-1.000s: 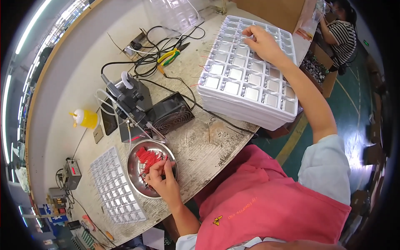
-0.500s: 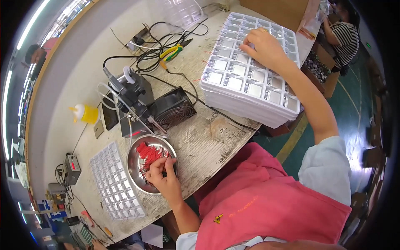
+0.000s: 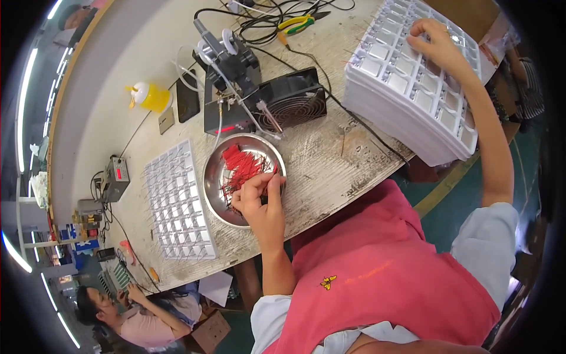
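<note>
My left hand (image 3: 262, 203) is over the near rim of a round steel bowl (image 3: 213, 203), its thumb and fingers drawn together in a pinch. Whatever lies between those fingertips is too small to make out. Short red wires (image 3: 242, 168) lie heaped in the bowl, with some dark ends among them. At the right, my right hand (image 3: 439, 50) rests on the top of a tall stack of white plastic trays (image 3: 395, 121). Its fingers are curled closed over the tray pockets, hiding what they touch. Square silvery parts (image 3: 421, 99) sit in the pockets.
Beyond the bowl stand a soldering iron in a holder (image 3: 230, 65) and a black fan (image 3: 300, 103). Another filled white tray (image 3: 180, 203) lies left of the bowl. Pliers (image 3: 298, 23), cables and a yellow bottle (image 3: 154, 98) are farther back. A co-worker (image 3: 147, 324) sits lower left.
The view has swung left, so the bench appears farther right and a co-worker shows at lower left. My left hand stays at the bowl and my right on the tray stack.
</note>
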A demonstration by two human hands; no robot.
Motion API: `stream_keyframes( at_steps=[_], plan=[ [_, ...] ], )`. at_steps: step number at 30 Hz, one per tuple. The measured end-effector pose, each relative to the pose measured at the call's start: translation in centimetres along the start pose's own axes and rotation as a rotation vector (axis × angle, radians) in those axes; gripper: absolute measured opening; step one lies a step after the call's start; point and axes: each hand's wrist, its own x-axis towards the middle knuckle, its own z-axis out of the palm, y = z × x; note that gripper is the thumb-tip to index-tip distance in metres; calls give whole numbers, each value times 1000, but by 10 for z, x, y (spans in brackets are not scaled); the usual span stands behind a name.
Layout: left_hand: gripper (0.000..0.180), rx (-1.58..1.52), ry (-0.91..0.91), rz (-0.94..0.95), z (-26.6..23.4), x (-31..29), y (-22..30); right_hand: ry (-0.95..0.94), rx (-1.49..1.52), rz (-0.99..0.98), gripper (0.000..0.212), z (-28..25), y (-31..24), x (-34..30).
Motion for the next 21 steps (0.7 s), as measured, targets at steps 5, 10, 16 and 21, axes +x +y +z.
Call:
stream_keyframes(
  at_steps=[5,10,16,21],
  plan=[
    [9,-18,11,-16,-2,-1,-1,-108,330,335,24,-6,-7,0],
    [9,49,20,27,-4,1,3,45,0,-18,24,-4,-1,-8],
    [5,114,48,78,-5,2,6,78,471,116,18,-34,-98,-43],
    [10,157,-26,84,-9,4,6,-85,790,-88,21,-21,-201,-101]
  ],
)
